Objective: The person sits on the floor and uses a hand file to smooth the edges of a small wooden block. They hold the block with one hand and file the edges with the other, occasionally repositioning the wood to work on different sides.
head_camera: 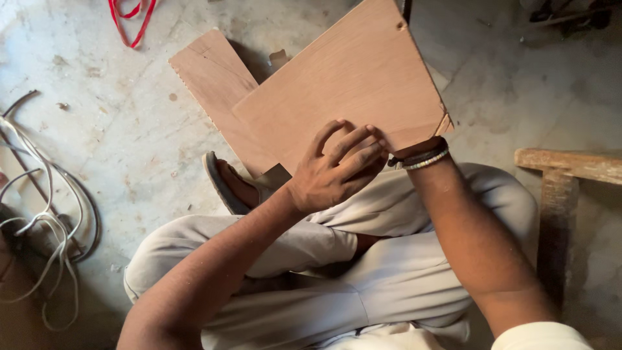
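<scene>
While the person sits cross-legged on the concrete floor [129, 129], a plywood panel [350, 78] rests tilted against the lap, its near edge at the knees and its far corner, with a small hole [402, 26], pointing away. The left hand [334, 172] lies over that near edge, its fingers [350, 139] slightly fanned and curled downward, draped over the spot where the right hand [400, 153] meets the wood. Of the right hand little shows beyond the wrist and its bead bracelets [421, 157], so whether its fingers pinch the edge, press flat or hold something small cannot be told. Whether the left hand clasps the panel's edge or only covers the other hand is also unclear.

Judging from this, the step in hand is close work at the panel's near edge, both hands gathered on one spot while the lap props the sheet. Any further move there would seem to call for keeping the panel from sliding off the knees, since nothing else braces it.

A second, narrower board [214, 71] lies under the panel on the floor, just beyond a sandalled foot [223, 185]. White cables [45, 220] coil at the left, a red cord [133, 19] lies at the top, and a rough wooden bench [564, 168] stands at the right, well apart from the hands
</scene>
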